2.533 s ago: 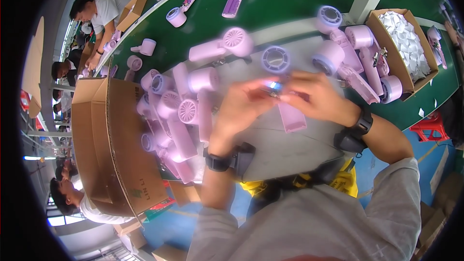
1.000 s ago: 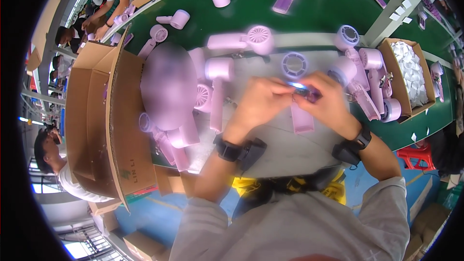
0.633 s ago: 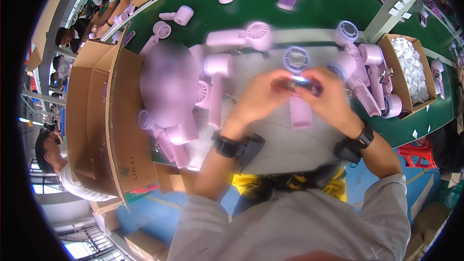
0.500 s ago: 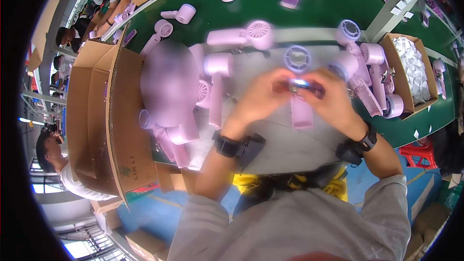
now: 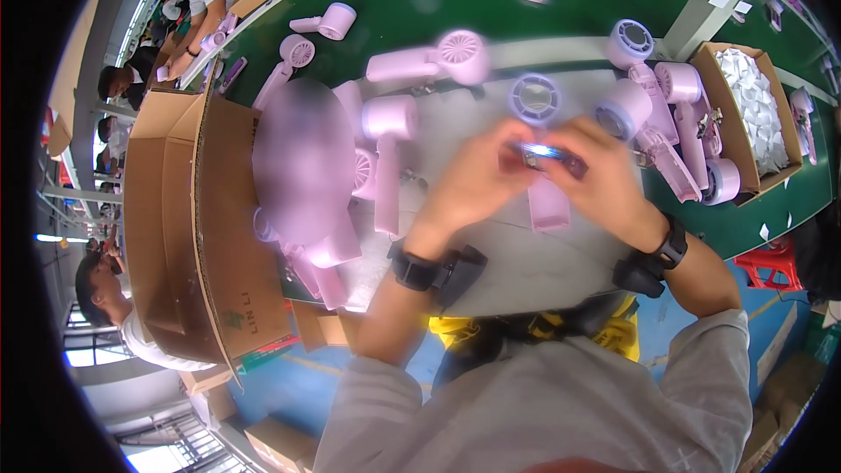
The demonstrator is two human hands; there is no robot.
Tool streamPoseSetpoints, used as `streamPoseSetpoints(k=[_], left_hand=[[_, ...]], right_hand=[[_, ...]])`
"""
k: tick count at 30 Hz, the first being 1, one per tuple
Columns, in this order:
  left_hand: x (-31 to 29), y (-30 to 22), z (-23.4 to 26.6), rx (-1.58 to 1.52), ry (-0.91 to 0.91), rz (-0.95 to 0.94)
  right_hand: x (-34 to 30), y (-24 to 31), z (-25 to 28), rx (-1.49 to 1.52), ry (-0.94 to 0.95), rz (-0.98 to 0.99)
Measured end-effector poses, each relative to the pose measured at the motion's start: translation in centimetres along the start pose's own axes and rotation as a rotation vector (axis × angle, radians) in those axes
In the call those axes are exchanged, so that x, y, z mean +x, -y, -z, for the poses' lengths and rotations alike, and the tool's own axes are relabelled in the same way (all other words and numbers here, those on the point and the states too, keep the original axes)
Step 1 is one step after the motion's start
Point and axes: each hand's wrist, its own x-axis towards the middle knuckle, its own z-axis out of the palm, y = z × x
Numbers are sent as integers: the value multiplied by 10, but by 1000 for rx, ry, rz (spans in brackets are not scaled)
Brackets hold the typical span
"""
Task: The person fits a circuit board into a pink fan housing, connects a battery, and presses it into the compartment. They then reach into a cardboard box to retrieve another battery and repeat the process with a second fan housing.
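Both my hands meet over the middle of the grey work mat. My left hand (image 5: 477,171) and my right hand (image 5: 604,177) pinch a small dark part with a bright bluish-white light (image 5: 541,151) between their fingertips; its exact kind is blurred. Under the fingers lies a lilac handheld fan (image 5: 534,98), its round head beyond them and its open handle (image 5: 549,207) nearer me. The fan's middle is hidden by the hands. Each wrist wears a black strap with a dark block.
Lilac fans (image 5: 390,118) crowd the left, partly behind a blurred lilac patch (image 5: 302,162). Opened fans (image 5: 666,162) are piled at right beside a box of white pieces (image 5: 753,114). A large cardboard box (image 5: 236,236) stands left; a post (image 5: 714,9) rises far right. People work at far left.
The whole view has shifted slightly. My hands stay together over the fan, still pinching the lit part, with only a slight change in its tilt.
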Motion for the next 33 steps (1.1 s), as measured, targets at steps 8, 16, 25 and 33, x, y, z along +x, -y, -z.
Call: streamPoseSetpoints(k=[8, 16, 25, 33], left_hand=[[-1, 0, -1, -4, -36, -26], [0, 1, -2, 17, -31, -14], [0, 0, -3, 32, -52, 0], [3, 11, -3, -155, -39, -99]], right_hand=[[1, -1, -3, 10, -18, -11], [0, -4, -3, -7, -23, -31], [0, -3, -5, 5, -42, -35], [2, -2, -5, -49, -46, -27]])
